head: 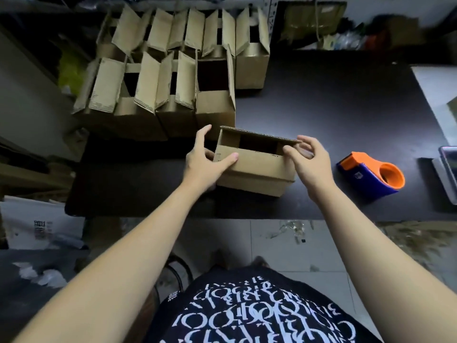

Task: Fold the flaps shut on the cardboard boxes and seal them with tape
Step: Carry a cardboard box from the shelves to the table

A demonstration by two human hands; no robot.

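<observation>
The small box (257,169) is sitting near the front of the dark table (321,95), its long side running left to right between the hands. The left hand (202,162) is gripping its left end, thumb on the near flap. The right hand (309,162) is pinching the right corner of the half-raised far flap (259,134). The tape dispenser (371,173) is lying nearer the right hand. The box's inside is showing only black.

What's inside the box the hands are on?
Through the gap in the box, only dark interior shows, with the short flaps folded in at each end. Any contents are hidden by darkness and flaps.
</observation>
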